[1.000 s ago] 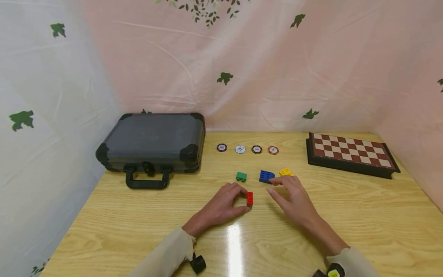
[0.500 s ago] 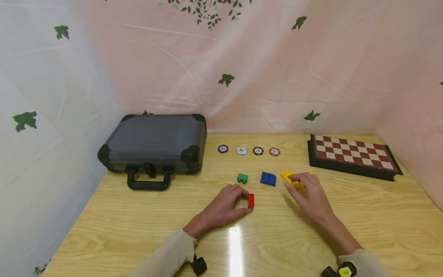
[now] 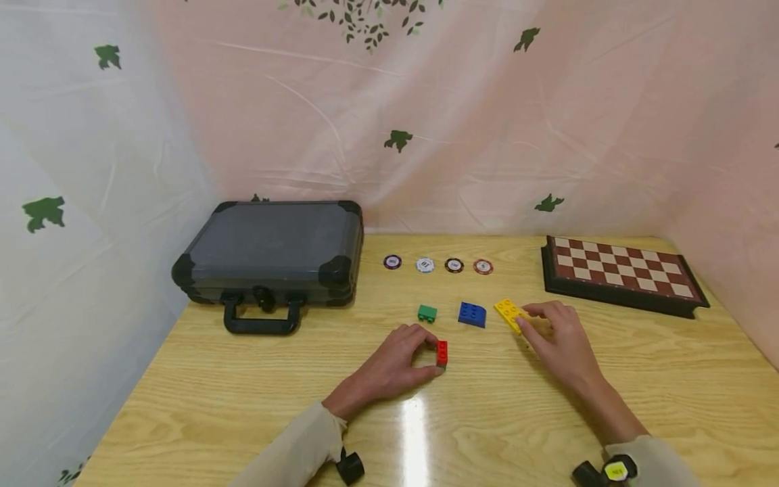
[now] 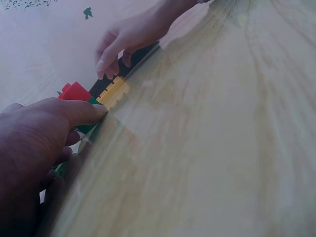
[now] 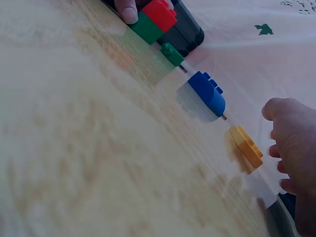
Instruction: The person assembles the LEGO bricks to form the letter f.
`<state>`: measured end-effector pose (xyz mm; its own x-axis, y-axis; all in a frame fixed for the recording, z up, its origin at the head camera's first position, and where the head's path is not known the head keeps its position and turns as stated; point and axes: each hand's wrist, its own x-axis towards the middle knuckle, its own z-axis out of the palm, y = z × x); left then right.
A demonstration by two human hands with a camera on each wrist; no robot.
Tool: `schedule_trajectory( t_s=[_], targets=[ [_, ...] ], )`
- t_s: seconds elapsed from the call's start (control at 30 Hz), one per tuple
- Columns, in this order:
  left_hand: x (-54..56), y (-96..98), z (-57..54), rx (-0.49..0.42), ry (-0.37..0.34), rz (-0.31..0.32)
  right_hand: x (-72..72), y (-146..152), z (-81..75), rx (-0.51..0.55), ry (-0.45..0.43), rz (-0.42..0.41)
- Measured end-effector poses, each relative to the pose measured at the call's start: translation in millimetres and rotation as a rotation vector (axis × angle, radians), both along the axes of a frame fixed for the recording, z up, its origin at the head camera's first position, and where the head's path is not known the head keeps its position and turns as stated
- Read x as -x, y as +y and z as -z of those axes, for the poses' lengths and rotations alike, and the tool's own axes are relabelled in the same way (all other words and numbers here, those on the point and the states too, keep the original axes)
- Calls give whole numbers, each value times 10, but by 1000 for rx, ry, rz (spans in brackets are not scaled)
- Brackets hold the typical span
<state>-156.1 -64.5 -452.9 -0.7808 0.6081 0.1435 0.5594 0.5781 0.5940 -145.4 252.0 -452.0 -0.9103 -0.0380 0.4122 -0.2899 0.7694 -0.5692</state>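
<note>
Over the last second the person's right hand (image 3: 562, 341) has moved from the flat blue plastic brick with a rounded corner (image 3: 472, 314) to the flat, oblong yellow plastic brick (image 3: 508, 314).

From the head view, the right hand's thumb and forefinger stand apart at the yellow brick's right edge; whether they touch it, I can't tell from here. The left hand (image 3: 389, 365) pinches a narrow red studded plastic brick stacked on a green one (image 3: 442, 352), a finger at the far end and the thumb at the near end. A small green plastic brick (image 3: 427, 313) lies on the pale wood-grain counter (image 3: 517, 419), left of the blue one. Behind these, four round chips with patterned rims (image 3: 425, 265) sit in a row, between a grey hard-sided case with black corners (image 3: 274, 237) and a brown-and-cream checkered board (image 3: 621, 266).

From the left wrist, the thumb presses the end of the stack, red above green. Beyond it, the right hand hangs over the yellow brick with loosely bent fingers.

From the right wrist, the yellow, blue and small green bricks run in a line towards the stack. The right hand's fingers are spread from the thumb, holding nothing, and a gap shows between the thumb and the yellow brick.
</note>
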Motion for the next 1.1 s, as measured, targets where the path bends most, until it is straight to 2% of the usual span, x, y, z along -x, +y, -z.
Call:
schedule_trajectory(
  t_s=[0.33, 1.1],
  targets=[
    [-7, -9, 12, -6, -20, -1, 14, 26, 33, -39, -84, 22],
    [-4, 2, 15, -3, -8, -5, 14, -27, 32, -104, -108, 64]
  ],
)
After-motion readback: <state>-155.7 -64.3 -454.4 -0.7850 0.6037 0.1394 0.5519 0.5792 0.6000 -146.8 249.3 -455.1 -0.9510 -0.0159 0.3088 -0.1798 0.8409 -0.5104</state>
